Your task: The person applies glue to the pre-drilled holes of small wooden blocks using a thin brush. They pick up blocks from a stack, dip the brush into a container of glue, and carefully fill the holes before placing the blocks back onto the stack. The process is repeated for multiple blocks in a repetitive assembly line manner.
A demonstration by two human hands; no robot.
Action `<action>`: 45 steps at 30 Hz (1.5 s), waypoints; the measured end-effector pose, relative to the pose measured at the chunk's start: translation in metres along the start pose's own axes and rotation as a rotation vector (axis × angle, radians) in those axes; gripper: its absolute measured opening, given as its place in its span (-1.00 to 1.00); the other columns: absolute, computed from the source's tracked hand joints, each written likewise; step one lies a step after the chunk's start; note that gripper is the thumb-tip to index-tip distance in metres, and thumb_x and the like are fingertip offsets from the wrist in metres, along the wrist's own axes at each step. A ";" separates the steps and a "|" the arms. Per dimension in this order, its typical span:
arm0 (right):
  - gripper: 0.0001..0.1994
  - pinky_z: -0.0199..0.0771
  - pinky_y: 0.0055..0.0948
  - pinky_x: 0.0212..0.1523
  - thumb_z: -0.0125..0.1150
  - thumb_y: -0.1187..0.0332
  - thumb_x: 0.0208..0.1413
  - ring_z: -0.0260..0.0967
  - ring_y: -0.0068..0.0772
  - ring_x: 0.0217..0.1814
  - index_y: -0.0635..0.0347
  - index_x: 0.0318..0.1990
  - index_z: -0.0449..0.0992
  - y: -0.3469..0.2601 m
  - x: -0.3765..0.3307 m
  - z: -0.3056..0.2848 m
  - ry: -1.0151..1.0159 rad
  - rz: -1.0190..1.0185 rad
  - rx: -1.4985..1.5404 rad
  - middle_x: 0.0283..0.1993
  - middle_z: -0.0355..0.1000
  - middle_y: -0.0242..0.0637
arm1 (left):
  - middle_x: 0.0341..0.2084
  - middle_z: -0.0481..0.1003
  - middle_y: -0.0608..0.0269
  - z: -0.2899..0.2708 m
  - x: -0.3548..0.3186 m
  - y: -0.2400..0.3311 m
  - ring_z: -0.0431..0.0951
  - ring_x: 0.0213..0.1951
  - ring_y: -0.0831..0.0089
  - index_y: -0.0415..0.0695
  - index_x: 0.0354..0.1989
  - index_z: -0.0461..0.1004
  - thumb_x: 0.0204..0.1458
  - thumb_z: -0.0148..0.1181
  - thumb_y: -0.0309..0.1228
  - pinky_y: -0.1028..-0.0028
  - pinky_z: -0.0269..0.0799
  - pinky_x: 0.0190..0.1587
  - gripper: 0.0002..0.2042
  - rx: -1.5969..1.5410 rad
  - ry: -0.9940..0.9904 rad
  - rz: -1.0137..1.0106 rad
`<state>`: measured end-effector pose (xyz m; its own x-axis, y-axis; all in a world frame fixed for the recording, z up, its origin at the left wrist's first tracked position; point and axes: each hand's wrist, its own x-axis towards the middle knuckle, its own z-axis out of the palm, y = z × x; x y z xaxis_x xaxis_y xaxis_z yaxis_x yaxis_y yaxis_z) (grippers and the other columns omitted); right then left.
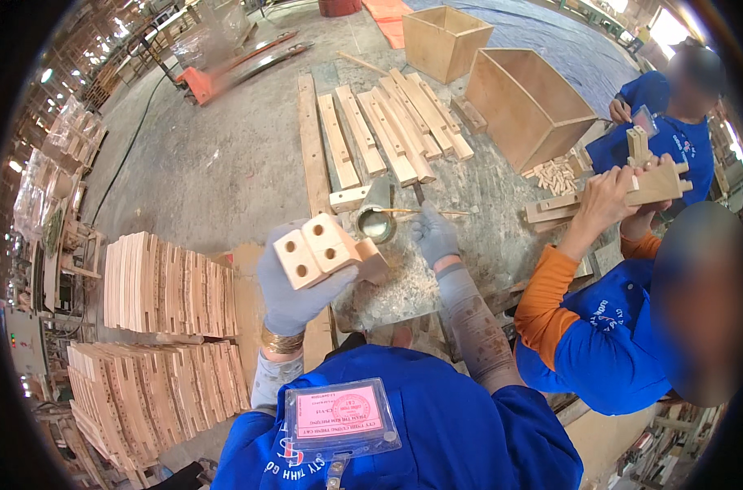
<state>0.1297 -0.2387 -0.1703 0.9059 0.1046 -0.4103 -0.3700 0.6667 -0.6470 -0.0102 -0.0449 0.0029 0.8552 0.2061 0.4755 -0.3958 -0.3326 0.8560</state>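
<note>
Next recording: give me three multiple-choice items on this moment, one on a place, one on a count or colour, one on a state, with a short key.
1. Where is the metal tin?
A. On the floor by the two stacks of boards
B. On the work surface, just beyond the wooden blocks
C. Inside the open plywood box

2. What colour are the gloves on the left hand and right hand?
A. Orange
B. Grey-blue
C. Black

3. How are the wooden blocks held?
A. Lying loose on the surface
B. Raised in the left hand's grip, drilled holes facing the camera
C. Pinched between both hands

Key: 1 B, the tin sits on the surface between the hands, past the blocks. 2 B, both gloves are grey-blue. 3 B, only the left hand wraps the blocks; the right hand holds a thin stick at the tin.
</note>
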 end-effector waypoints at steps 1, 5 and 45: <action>-0.75 0.25 -0.64 -0.64 0.13 0.21 0.10 0.29 -0.56 -0.58 0.24 -0.30 0.39 -0.007 0.000 0.004 -0.025 -0.022 0.008 -0.51 0.37 -0.30 | -0.27 0.47 0.16 0.003 0.000 -0.001 0.51 -0.25 0.48 -0.29 -0.13 0.32 -0.41 0.49 -0.40 0.49 0.46 -0.21 -0.39 0.065 -0.041 -0.019; -0.76 0.21 -0.66 -0.64 0.07 0.19 0.14 0.24 -0.58 -0.61 0.22 -0.31 0.37 -0.052 -0.012 0.027 -0.196 -0.152 0.048 -0.53 0.36 -0.31 | -0.29 0.48 0.16 0.021 0.008 -0.005 0.50 -0.25 0.51 -0.26 -0.15 0.32 -0.38 0.48 -0.38 0.50 0.45 -0.22 -0.42 -0.024 -0.094 -0.018; -0.81 0.20 -0.46 -0.70 0.24 0.39 -0.08 0.28 -0.34 -0.74 0.34 -0.59 0.47 -0.194 -0.181 0.169 -0.437 -1.308 -1.363 -0.71 0.30 -0.19 | -0.42 0.53 0.16 0.073 0.028 0.004 0.57 -0.38 0.39 -0.19 -0.18 0.38 -0.34 0.43 -0.30 0.46 0.46 -0.29 -0.50 -0.019 -0.282 0.082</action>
<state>0.0724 -0.2625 0.1382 0.6116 0.3878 0.6896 0.7807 -0.4367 -0.4469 0.0367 -0.1072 0.0054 0.8781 -0.0854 0.4709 -0.4718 -0.3196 0.8217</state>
